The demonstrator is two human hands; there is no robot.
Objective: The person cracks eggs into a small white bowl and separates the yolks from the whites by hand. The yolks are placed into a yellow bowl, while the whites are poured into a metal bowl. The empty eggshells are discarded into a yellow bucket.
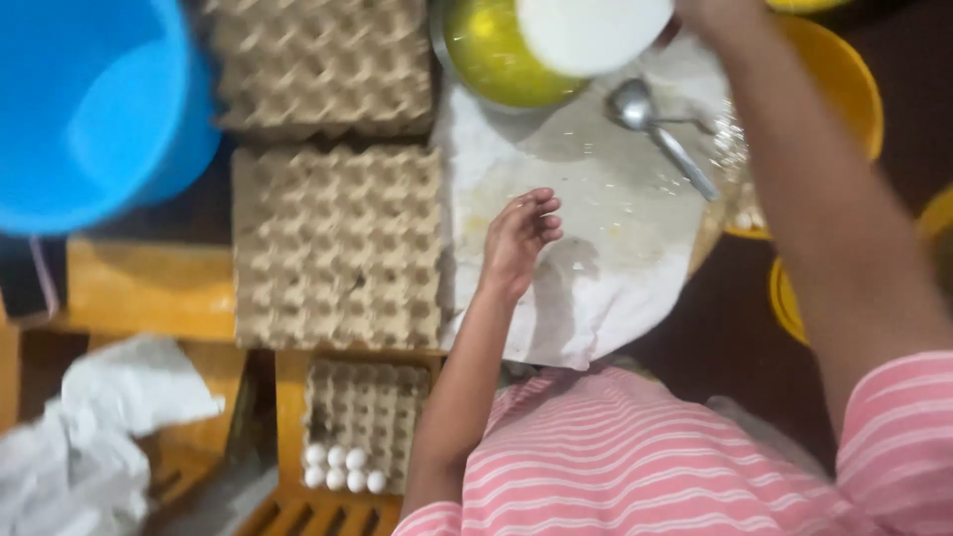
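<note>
A right hand (695, 12) tips a white bowl (593, 32) over a steel bowl of yellow beaten egg (486, 60); the left hand (518, 238) hovers empty, fingers loosely curled. Emptied egg trays (338, 248) pile up; few eggs (344, 469) remain.

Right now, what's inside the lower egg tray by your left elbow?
The lower egg tray holds a few white eggs clustered at its near edge; the other cups look empty. The surface beneath the tray is hidden.
</note>
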